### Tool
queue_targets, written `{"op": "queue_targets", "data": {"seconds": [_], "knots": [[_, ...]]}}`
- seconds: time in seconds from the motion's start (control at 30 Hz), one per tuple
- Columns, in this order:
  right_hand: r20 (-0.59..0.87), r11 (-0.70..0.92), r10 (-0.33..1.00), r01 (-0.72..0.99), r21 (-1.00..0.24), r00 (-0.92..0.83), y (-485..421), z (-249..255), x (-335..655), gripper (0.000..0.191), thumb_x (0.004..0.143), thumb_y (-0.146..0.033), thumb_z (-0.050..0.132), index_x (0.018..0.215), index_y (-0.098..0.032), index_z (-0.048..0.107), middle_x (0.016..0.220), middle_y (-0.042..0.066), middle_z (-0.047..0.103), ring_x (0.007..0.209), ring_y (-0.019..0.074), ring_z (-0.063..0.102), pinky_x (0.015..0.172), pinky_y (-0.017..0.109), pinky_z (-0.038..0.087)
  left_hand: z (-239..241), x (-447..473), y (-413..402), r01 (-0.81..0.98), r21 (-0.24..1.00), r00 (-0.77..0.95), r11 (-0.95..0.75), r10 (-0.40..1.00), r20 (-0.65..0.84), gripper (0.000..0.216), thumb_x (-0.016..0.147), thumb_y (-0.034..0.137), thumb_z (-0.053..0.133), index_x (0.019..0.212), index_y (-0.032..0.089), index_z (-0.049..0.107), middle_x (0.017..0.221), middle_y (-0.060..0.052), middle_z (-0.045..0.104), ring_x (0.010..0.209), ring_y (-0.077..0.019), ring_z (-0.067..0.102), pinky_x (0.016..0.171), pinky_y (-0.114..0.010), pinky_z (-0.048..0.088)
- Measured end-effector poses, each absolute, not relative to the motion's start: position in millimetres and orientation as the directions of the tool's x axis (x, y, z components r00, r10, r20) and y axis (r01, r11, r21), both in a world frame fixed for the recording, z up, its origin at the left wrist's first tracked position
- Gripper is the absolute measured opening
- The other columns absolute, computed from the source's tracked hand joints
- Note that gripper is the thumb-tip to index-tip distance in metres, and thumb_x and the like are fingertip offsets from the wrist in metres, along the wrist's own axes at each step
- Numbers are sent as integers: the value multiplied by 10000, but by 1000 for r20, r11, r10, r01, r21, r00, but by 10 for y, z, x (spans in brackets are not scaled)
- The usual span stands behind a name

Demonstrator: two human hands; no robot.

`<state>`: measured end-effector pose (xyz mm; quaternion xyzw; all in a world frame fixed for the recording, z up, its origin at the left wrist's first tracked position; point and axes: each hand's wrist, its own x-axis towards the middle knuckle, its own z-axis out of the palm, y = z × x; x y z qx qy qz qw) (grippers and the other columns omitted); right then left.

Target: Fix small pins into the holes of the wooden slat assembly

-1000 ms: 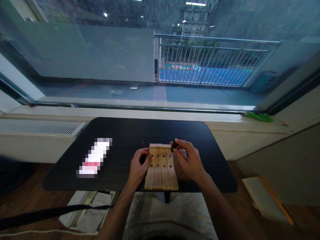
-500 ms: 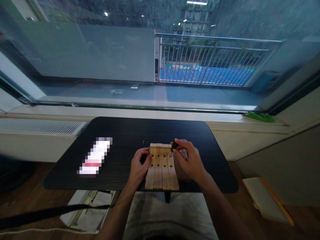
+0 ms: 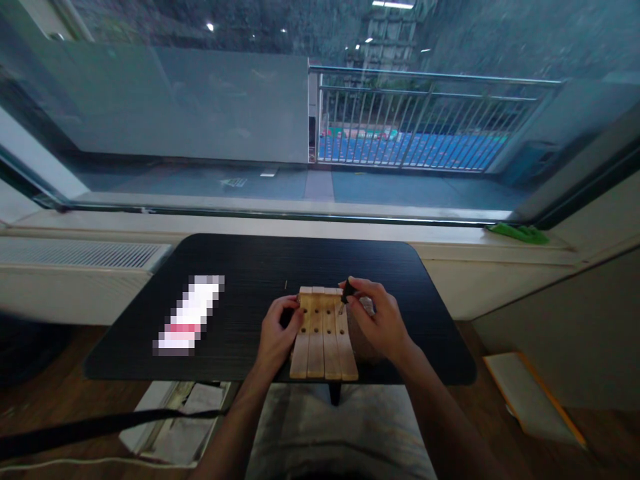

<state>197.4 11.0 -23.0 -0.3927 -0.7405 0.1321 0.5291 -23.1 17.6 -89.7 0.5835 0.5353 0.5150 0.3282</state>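
Several pale wooden slats (image 3: 323, 337) with rows of round holes lie side by side at the near edge of the black table (image 3: 250, 267). My left hand (image 3: 277, 331) grips the left side of the slats, fingers curled over the edge. My right hand (image 3: 377, 321) pinches a small dark-handled screwdriver (image 3: 347, 293), its thin tip pointing down at the far right slat. Something small and pale shows just behind my right hand's fingers; I cannot make it out.
A blurred-out white and pink object (image 3: 190, 313) lies on the table's left part. A tiny thin pin (image 3: 285, 285) rests just beyond the slats. A window sill runs behind the table, with a green thing (image 3: 520, 233) at its right. Paper and a board lie on the floor.
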Motion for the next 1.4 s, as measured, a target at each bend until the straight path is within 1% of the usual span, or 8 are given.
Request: {"op": "queue_targets", "data": {"seconds": [0.17, 0.3, 0.43, 0.67, 0.93, 1.03, 1.27, 1.4], "knots": [[679, 645, 727, 445, -622, -104, 126, -248, 1982, 350, 925, -144, 583, 1243, -278, 638, 1072, 63, 769, 873, 186, 743, 790, 362, 638, -900, -238, 178, 288, 932, -101, -220, 961, 258, 124, 805, 342, 653, 833, 221, 655, 1072, -89, 723, 1055, -259, 671, 986, -421, 523], [710, 672, 696, 442, -595, -102, 127, -257, 1990, 373, 920, -121, 586, 1251, -290, 620, 1094, 64, 754, 903, 183, 740, 792, 357, 636, -890, -240, 174, 282, 935, -98, -214, 963, 250, 127, 805, 337, 649, 843, 216, 655, 1084, -93, 719, 1065, -259, 668, 989, -419, 518], [725, 686, 681, 438, -581, -104, 137, -261, 1994, 365, 925, -119, 584, 1245, -294, 604, 1086, 64, 741, 972, 197, 737, 840, 384, 627, -879, -240, 172, 276, 939, -97, -206, 966, 240, 131, 800, 337, 649, 837, 212, 650, 1078, -100, 716, 1062, -263, 670, 985, -423, 520], [717, 681, 691, 409, -607, -87, 150, -274, 1960, 369, 919, -108, 585, 1244, -283, 590, 1109, 68, 740, 982, 200, 743, 860, 388, 621, -888, -253, 174, 280, 935, -97, -218, 963, 253, 124, 804, 330, 649, 841, 212, 648, 1076, -100, 714, 1064, -260, 671, 981, -413, 522], [644, 639, 751, 402, -655, -145, 160, -254, 1965, 363, 942, -155, 588, 1286, -271, 605, 1104, 67, 772, 986, 201, 746, 869, 390, 617, -896, -253, 169, 287, 934, -103, -215, 962, 253, 142, 801, 339, 647, 853, 207, 651, 1075, -100, 716, 1057, -256, 672, 985, -417, 518], [641, 642, 751, 406, -651, -159, 162, -236, 1970, 362, 947, -150, 577, 1286, -270, 608, 1104, 67, 771, 965, 192, 748, 850, 374, 622, -893, -256, 168, 289, 934, -100, -211, 963, 249, 140, 802, 341, 646, 848, 209, 652, 1080, -101, 717, 1059, -258, 670, 981, -418, 519], [650, 662, 736, 402, -633, -190, 155, -187, 1965, 382, 936, -108, 559, 1282, -263, 608, 1126, 73, 769, 1019, 188, 743, 881, 361, 618, -910, -254, 168, 285, 933, -101, -220, 961, 257, 141, 810, 338, 644, 861, 207, 658, 1082, -100, 710, 1061, -252, 668, 985, -410, 516], [650, 665, 732, 419, -618, -202, 144, -182, 1976, 377, 931, -109, 561, 1273, -260, 613, 1133, 82, 768, 1035, 202, 741, 894, 384, 613, -920, -252, 174, 281, 933, -104, -225, 959, 262, 150, 809, 347, 647, 862, 206, 657, 1074, -100, 710, 1056, -259, 668, 983, -416, 518]]}}
